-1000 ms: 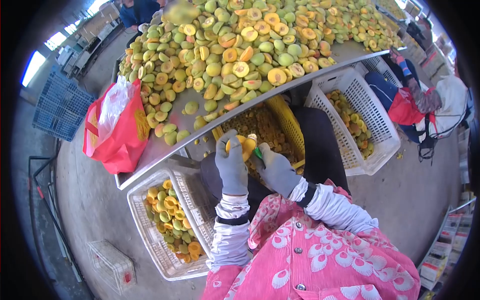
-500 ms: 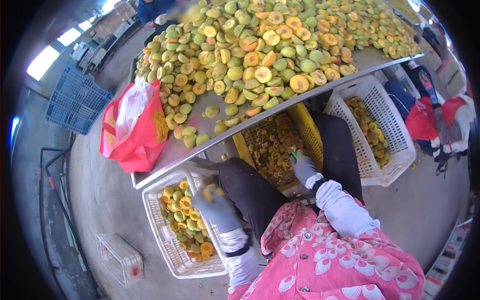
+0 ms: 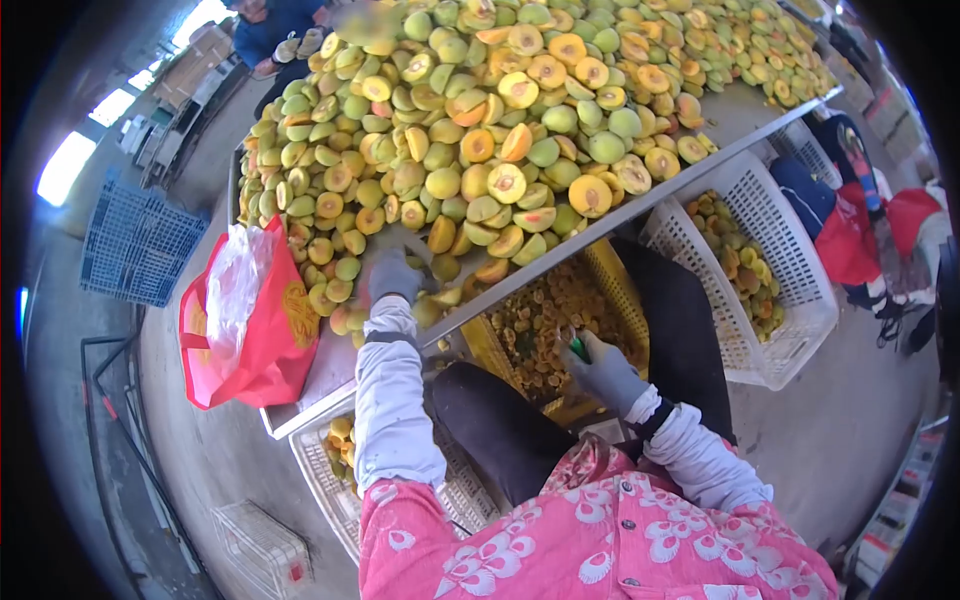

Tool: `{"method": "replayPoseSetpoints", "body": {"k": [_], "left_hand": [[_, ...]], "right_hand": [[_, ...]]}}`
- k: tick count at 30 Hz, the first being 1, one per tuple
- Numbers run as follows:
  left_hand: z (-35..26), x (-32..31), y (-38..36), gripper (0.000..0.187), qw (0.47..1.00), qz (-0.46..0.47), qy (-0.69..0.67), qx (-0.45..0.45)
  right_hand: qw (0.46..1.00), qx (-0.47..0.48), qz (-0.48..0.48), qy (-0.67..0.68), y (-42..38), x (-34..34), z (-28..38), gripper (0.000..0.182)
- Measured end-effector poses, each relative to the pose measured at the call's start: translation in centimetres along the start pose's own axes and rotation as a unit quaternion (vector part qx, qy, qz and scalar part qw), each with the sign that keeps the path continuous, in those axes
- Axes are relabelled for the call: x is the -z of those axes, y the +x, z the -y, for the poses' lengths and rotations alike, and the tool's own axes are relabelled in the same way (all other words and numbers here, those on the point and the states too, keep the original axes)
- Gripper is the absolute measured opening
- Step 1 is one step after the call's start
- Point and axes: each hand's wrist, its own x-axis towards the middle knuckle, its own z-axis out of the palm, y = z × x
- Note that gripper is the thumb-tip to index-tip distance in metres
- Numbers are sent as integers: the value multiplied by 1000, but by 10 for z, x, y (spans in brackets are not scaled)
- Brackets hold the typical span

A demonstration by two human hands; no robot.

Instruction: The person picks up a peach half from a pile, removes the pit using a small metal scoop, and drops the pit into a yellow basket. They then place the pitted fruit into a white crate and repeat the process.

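Observation:
My left hand [image 3: 393, 275], in a grey glove, is at the near edge of a big pile of halved peaches [image 3: 480, 145] on a metal table [image 3: 345, 385]. Its fingers are partly hidden, and whether they grip a fruit does not show. My right hand [image 3: 607, 375], gloved as well, is closed round a small green-handled tool [image 3: 578, 348]; most of its working end is too small to make out. Below it, between my knees, a yellow crate [image 3: 627, 310] holds peach stones and scraps. Under my left arm stands a white crate [image 3: 335, 495] with peach pieces, partly covered by my sleeve.
A red bag [image 3: 265, 350] with clear plastic inside sits at the table's left corner. Another white crate [image 3: 790, 290] of fruit stands to my right. Blue crates [image 3: 140, 240] are at far left. Another person [image 3: 270, 45] sits across the table; red cloth [image 3: 850, 240] lies at right.
My left hand has moved from over the left white crate up and forward to the pile's edge. My right hand has shifted slightly down and left, still with the green-handled tool.

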Motion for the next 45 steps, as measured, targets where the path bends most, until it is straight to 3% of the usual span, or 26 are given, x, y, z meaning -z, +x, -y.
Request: {"method": "replayPoseSetpoints", "body": {"k": [1, 2, 3, 4, 6, 7, 8, 9, 10, 12, 16, 19, 24, 26, 27, 28, 29, 30, 32, 33, 35, 37, 39, 41, 43, 45], "left_hand": [[-5, 10, -9, 50, 973, 49, -225, 27], [-8, 13, -16, 49, 893, 95, -437, 55], [25, -23, -6, 39, 739, 147, -657, 3], [18, -18, -30, 39, 739, 153, -656, 6], [-25, 12, -100, 32, 654, 84, -742, -124], [-39, 14, -123, 32, 649, 84, -746, -120], [-52, 15, -143, 33, 723, -16, -670, -169], [-62, 17, -161, 36, 780, -117, -576, -215], [-71, 19, -175, 36, 778, -121, -578, -214], [-85, 26, -198, 42, 516, 20, -854, -57], [-104, 35, -222, 52, 619, -94, -780, -24], [-112, 29, -228, 52, 590, -162, -789, -55], [-118, 39, -241, 49, 591, -175, -786, -46], [-114, 46, -248, 48, 604, -165, -779, -37], [-109, 49, -249, 49, 649, -135, -747, -44], [-106, 51, -249, 50, 691, -104, -713, -53], [-105, 52, -247, 50, 690, -104, -714, -56], [-103, 50, -245, 49, 720, -118, -680, -70], [-101, 50, -242, 48, 751, -130, -642, -86], [-101, 51, -240, 48, 753, -152, -627, -132], [-99, 56, -241, 48, 755, -172, -608, -176], [-100, 69, -245, 47, 654, 28, -752, -83], [-102, 62, -242, 48, 670, 18, -740, -62], [-106, 54, -240, 49, 683, 10, -730, -37], [-107, 49, -237, 50, 707, -33, -700, -88], [-104, 42, -228, 51, 698, -7, -708, -108]], "right_hand": [[1000, -7, 0, 3, 3, -4, 0, 31], [998, 51, 4, 25, 8, -10, -2, 27], [993, 110, 8, 47, 12, -17, -1, 24], [993, 100, 23, 51, 4, -14, 26, 22], [994, 84, 43, 48, -11, -15, 66, 20], [984, 172, 13, 53, -15, -19, 74, 20], [964, 260, -17, 58, -21, -21, 80, 20], [964, 260, -15, 54, -27, -22, 86, 20], [965, 260, -26, 28, -33, -21, 94, 25], [963, 266, -37, 2, -43, -25, 96, 30], [943, 315, -102, -27, -58, -33, 91, 32], [939, 320, -126, -25, -71, -34, 93, 33], [936, 323, -137, -22, -79, -30, 97, 33], [934, 351, -71, -10, -76, -29, 87, 25], [934, 349, -73, -10, -80, -25, 90, 25], [971, 235, 27, 32, -86, -17, 98, 29], [983, 116, 125, 72, -89, -11, 104, 35], [983, 116, 123, 72, -90, -8, 105, 35], [900, -5, 319, 297, -92, -4, 104, 45], [899, -5, 319, 299, -94, 1, 104, 45], [799, -33, 452, 395, -98, 12, 106, 48], [826, -35, 421, 373, -104, 12, 114, 49], [852, -35, 387, 350, -102, 13, 114, 51], [768, -78, 502, 390, -89, 18, 102, 51], [746, -94, 517, 410, -83, 17, 94, 50], [727, -135, 502, 448, -81, 14, 95, 49]]}}
